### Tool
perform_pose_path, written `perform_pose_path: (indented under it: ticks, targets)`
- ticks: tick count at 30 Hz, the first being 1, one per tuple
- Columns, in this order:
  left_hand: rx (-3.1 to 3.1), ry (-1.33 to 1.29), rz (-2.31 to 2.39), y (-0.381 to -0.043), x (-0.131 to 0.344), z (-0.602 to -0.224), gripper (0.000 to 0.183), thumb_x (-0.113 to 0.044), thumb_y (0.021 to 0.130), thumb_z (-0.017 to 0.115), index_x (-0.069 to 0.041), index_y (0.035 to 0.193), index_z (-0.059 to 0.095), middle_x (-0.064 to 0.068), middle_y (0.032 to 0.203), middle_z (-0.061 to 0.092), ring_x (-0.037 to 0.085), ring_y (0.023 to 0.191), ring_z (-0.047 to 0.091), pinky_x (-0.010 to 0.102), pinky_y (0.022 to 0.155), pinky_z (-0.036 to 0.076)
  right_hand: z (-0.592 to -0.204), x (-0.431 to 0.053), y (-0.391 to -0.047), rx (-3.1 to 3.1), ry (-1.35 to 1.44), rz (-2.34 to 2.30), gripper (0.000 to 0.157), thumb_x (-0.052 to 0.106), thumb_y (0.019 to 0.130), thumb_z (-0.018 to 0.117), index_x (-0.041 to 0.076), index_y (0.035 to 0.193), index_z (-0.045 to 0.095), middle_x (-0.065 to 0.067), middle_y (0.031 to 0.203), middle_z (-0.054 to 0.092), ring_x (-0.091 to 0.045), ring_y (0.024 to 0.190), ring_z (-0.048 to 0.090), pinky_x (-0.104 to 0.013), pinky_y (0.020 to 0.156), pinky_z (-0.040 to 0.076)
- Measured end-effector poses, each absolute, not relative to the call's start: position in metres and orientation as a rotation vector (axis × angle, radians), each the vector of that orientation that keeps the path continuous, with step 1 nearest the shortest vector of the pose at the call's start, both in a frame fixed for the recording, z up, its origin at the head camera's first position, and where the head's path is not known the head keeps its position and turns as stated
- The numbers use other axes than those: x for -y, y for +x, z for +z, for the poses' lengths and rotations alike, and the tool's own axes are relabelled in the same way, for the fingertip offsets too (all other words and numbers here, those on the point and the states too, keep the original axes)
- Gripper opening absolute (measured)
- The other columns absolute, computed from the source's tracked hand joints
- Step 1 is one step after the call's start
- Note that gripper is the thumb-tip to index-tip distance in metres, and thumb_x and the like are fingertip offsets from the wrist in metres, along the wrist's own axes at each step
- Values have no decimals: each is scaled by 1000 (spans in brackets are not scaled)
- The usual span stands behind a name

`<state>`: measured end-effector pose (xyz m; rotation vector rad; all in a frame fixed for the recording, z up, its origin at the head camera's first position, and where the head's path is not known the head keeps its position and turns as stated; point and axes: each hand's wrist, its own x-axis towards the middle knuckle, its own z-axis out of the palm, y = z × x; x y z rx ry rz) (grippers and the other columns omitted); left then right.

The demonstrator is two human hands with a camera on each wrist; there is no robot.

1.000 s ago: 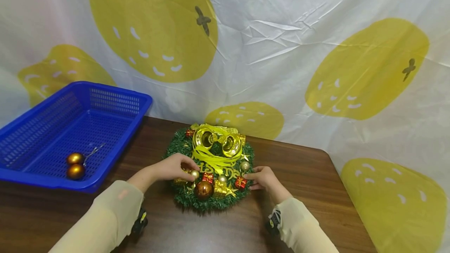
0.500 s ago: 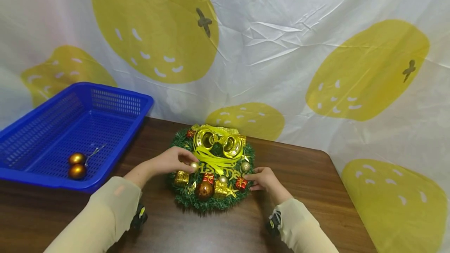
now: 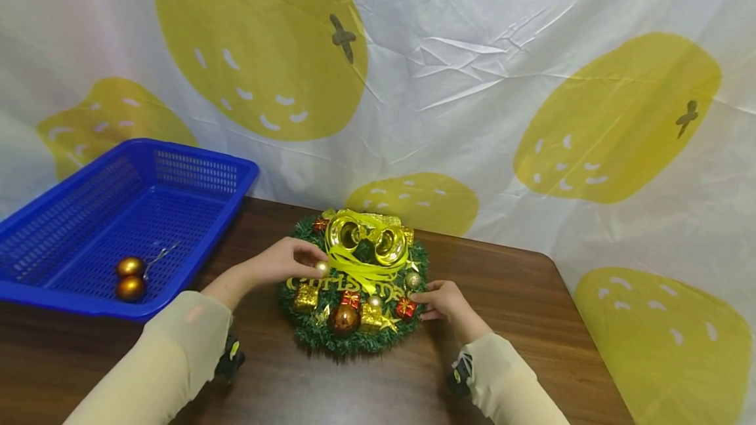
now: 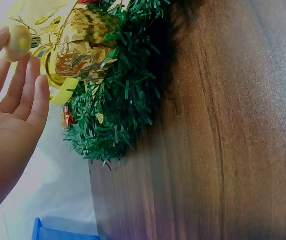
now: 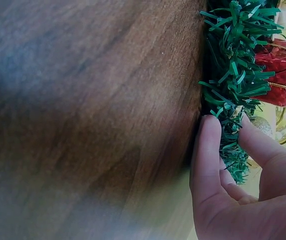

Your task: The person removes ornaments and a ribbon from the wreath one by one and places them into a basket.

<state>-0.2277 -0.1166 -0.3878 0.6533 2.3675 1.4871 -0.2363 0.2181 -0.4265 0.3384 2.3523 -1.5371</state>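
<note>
- Cream-sleeved arms (image 3: 153,363): extended forward.
- Left hand (image 3: 280,264): pinches gold ball (image 4: 18,44) over the left side of the wreath (image 3: 336,345).
- Right hand (image 3: 447,305): grips wreath edge between thumb and fingers.
- Wreath: green foliage (gift boxes (image 3: 371,318) attached), lying on wooden table (image 3: 520,320).
- Blue basket (image 3: 195,166): left.
- White fruit-printed cloth (image 3: 449,103): behind.

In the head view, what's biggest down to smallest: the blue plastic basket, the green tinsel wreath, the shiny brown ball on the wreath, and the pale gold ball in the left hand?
1. Blue plastic basket
2. Green tinsel wreath
3. Shiny brown ball
4. Pale gold ball
</note>
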Motion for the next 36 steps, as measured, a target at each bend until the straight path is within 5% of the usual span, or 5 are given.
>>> perform_pose_path:
  ticks: [11,22,36]
  targets:
    - [-2388,618,1515,-229,125,-381,38,-19,85,68,2,116,63,15,111,67,19,94,65,35,84,52,-424,-216,-235,-2341,349,-1549,59,3,82,68,-18,129,39,-2,65,48,-9,47,48,-28,52,55]
    - [-2456,585,1491,-230,140,-365,39,-23,88,64,-3,121,62,18,124,61,30,111,57,44,93,47,-424,-216,-235,-2332,351,-1546,59,3,83,68,-18,129,38,-3,65,46,-9,45,48,-26,51,55]
    - [-2534,458,1504,-233,168,-342,42,-29,91,59,-4,126,58,18,123,60,27,103,59,35,84,49,-421,-216,-233,-2341,349,-1527,60,4,83,68,-18,130,37,-2,63,43,-8,46,46,-27,52,55]
